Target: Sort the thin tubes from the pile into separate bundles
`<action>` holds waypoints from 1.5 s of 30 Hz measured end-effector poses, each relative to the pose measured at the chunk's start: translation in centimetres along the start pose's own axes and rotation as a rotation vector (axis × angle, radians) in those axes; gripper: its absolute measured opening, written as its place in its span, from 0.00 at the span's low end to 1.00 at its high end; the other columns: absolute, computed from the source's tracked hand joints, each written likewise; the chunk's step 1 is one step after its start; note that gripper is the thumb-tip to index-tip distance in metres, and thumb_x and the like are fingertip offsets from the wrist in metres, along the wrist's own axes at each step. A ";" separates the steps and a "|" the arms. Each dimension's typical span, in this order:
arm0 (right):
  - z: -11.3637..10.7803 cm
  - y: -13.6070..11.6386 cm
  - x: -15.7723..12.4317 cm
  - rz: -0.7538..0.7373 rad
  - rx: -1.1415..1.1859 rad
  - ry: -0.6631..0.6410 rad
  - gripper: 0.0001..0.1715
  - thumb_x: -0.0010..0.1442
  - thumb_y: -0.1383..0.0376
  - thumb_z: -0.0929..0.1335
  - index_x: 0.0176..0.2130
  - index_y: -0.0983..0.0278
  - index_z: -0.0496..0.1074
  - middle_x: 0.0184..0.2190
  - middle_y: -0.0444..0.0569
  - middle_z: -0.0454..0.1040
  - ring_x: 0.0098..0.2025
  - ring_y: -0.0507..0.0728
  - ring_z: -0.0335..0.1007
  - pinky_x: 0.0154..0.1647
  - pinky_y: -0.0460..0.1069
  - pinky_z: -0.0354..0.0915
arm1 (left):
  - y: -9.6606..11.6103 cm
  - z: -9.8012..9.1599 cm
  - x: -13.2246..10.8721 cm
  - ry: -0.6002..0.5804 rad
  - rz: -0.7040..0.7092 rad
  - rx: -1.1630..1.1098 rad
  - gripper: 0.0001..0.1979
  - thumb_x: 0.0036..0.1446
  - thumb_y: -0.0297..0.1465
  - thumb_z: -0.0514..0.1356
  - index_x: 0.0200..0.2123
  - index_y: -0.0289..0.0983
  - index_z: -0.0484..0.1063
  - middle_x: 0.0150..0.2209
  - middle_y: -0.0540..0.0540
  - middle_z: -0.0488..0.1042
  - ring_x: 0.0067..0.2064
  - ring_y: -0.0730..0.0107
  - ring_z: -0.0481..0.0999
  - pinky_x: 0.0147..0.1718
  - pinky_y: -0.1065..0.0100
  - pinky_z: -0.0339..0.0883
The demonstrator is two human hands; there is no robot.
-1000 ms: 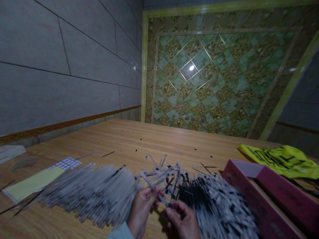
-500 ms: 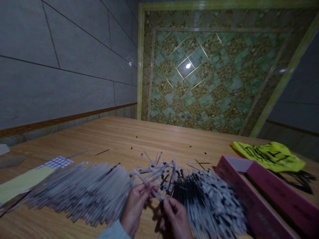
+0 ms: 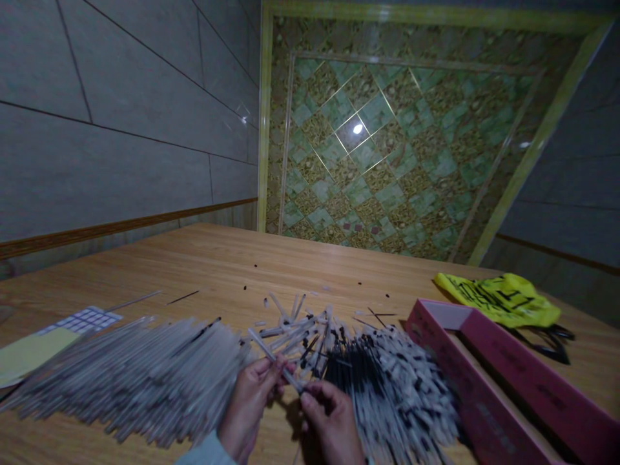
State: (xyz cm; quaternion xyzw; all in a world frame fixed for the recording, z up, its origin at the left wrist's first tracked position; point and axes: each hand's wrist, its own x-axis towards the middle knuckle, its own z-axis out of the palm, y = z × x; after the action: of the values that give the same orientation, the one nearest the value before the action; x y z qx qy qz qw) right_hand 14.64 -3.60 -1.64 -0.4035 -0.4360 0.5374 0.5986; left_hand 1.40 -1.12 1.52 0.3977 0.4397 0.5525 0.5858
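Observation:
A thin clear plastic tube (image 3: 263,344) slants between my two hands over the table. My left hand (image 3: 250,395) pinches it around the middle, with one end sticking out past the fingers. At its near end, my right hand (image 3: 332,414) closes thumb and fingers on the tube; the fingertips hide what that end looks like. To the left of my hands lies a wide pile of long translucent tubes (image 3: 140,378). Short clear pieces with dark bits (image 3: 290,329) are scattered just beyond my fingers. A second pile of black-and-clear sticks (image 3: 387,387) lies against my right side.
A long pink open box (image 3: 489,387) stands at the right. Behind it is a yellow bag (image 3: 504,300) with black lettering and black straps. A yellow pad (image 3: 39,352) and a checked card (image 3: 80,320) lie at the left. Tiled walls border the wooden table (image 3: 217,248).
The view has shifted slightly, so everything sits a little further left. Both hands keep their hold on the tube, with the right fingers slightly repositioned at its near end.

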 end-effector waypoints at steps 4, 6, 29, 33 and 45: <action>0.1 -0.5 -0.1 0.028 0.043 -0.033 0.20 0.45 0.55 0.73 0.30 0.68 0.70 0.18 0.41 0.68 0.15 0.46 0.59 0.14 0.41 0.58 | 0.2 0.1 0.0 0.018 -0.010 -0.011 0.16 0.44 0.42 0.64 0.27 0.33 0.78 0.22 0.47 0.75 0.24 0.73 0.67 0.22 0.74 0.56; 0.1 -0.5 -0.1 0.041 0.021 -0.070 0.20 0.49 0.53 0.70 0.27 0.69 0.69 0.18 0.44 0.69 0.14 0.45 0.58 0.13 0.41 0.58 | 0.2 0.1 0.0 0.009 -0.012 -0.019 0.16 0.44 0.42 0.64 0.27 0.34 0.78 0.22 0.47 0.75 0.24 0.73 0.68 0.23 0.74 0.57; -0.4 -2.0 -0.2 -0.150 -0.336 0.156 0.09 0.42 0.62 0.73 0.23 0.66 0.73 0.19 0.47 0.72 0.23 0.53 0.65 0.23 0.46 0.63 | 0.7 -0.3 0.1 0.169 0.056 -0.110 0.18 0.39 0.42 0.67 0.27 0.32 0.77 0.24 0.46 0.76 0.26 0.72 0.71 0.24 0.74 0.62; 0.3 -1.3 -0.3 -0.023 0.015 0.024 0.16 0.47 0.56 0.71 0.27 0.65 0.66 0.14 0.40 0.66 0.13 0.47 0.58 0.13 0.42 0.56 | 0.8 -0.4 0.2 0.165 0.058 -0.101 0.18 0.40 0.41 0.66 0.28 0.32 0.77 0.24 0.45 0.76 0.27 0.72 0.71 0.25 0.74 0.62; -0.1 -2.5 0.1 0.579 0.618 -0.344 0.32 0.52 0.46 0.63 0.34 0.75 0.70 0.25 0.59 0.77 0.15 0.51 0.70 0.13 0.42 0.64 | 0.3 -0.7 0.3 0.130 0.050 -0.146 0.15 0.45 0.40 0.64 0.27 0.33 0.74 0.25 0.48 0.75 0.28 0.74 0.71 0.25 0.76 0.61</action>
State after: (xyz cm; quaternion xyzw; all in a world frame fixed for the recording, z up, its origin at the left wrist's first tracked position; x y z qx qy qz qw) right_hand 15.44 -3.74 0.75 -0.2163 -0.2175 0.8467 0.4348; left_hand 0.62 -0.84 1.62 0.3282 0.4254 0.6220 0.5696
